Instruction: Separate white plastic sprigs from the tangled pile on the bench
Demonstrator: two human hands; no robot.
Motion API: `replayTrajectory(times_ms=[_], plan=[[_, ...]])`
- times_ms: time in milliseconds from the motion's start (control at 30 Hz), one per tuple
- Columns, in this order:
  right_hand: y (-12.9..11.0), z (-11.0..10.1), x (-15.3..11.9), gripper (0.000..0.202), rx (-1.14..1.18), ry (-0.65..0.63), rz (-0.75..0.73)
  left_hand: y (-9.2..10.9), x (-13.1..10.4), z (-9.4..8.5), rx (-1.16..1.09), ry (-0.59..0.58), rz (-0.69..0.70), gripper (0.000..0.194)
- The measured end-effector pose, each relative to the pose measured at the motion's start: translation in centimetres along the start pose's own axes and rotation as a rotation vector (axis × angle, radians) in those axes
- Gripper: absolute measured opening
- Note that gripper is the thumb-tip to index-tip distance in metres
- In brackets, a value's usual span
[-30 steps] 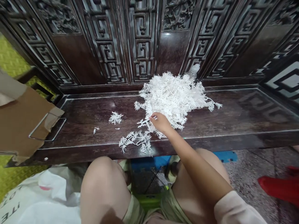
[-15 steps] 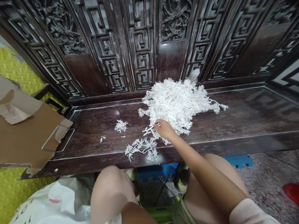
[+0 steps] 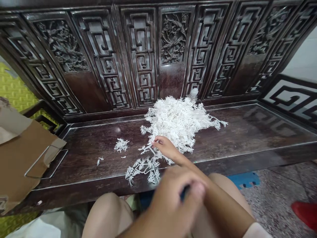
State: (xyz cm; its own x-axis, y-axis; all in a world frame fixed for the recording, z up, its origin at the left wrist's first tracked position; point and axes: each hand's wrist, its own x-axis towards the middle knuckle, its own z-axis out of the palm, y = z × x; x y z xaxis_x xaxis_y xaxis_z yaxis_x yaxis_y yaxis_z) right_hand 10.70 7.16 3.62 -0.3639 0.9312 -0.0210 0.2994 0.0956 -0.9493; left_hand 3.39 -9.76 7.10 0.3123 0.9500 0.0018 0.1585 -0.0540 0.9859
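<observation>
Head view: a dark wooden bench point(image 3: 235, 138) with a carved lattice backrest point(image 3: 170, 79) is seen from above, knees point(image 3: 106, 211) at its front edge. A white branched plastic sprig point(image 3: 146, 148) is pinched by the right hand point(image 3: 165, 147), thumb and index finger closed on its right end, at the front left of a large heap of white plastic sprigs point(image 3: 175, 122). The left hand point(image 3: 178, 195) is held in the foreground, motion-blurred, over the right forearm in the view; its thumb and fingers are curved with a gap between, but whether anything is gripped cannot be told. Loose sprigs point(image 3: 143, 168) are spread at the bench's front edge, just below the held one. Farther left, a small white cluster point(image 3: 121, 145), a thin white sliver point(image 3: 123, 157) and a white scrap point(image 3: 99, 161) are seen on the seat. Behind the heap, a clear bottle with a white cap point(image 3: 193, 94) is partly hidden, near the backrest. At the left end, torn brown cardboard point(image 3: 22, 158) is seen with a bent wire frame point(image 3: 37, 162) over its edge. Yellow textured matting point(image 3: 15, 86) is visible beyond, a white bag point(image 3: 37, 228) at lower left. On the speckled floor at right, a blue mat piece point(image 3: 245, 179) and a red object point(image 3: 304, 211), cut off by the view's edge, are seen.
</observation>
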Motion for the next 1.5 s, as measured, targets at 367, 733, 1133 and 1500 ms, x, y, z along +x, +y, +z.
replayTrajectory(times_ms=[367, 733, 1133, 1500], plan=[[0.6, 0.6, 0.3, 0.013, 0.095, 0.029, -0.047, -2.8, 9.7, -8.1, 0.341, 0.592, -0.002, 0.026], [-0.3, 0.8, -0.1, 0.014, 0.14, 0.001, -0.018, -4.1, 11.8, -9.7, -0.112, 0.437, -0.115, 0.021], [0.6, 1.2, 0.2, 0.014, -0.079, 0.042, -0.111, -4.2, 10.9, -10.8, -0.015, 0.535, -0.085, 0.032], [-0.2, 1.4, -0.3, 0.022, -0.114, 0.041, -0.17, -5.5, 11.4, -10.9, 0.155, 0.371, -0.085, 0.017]])
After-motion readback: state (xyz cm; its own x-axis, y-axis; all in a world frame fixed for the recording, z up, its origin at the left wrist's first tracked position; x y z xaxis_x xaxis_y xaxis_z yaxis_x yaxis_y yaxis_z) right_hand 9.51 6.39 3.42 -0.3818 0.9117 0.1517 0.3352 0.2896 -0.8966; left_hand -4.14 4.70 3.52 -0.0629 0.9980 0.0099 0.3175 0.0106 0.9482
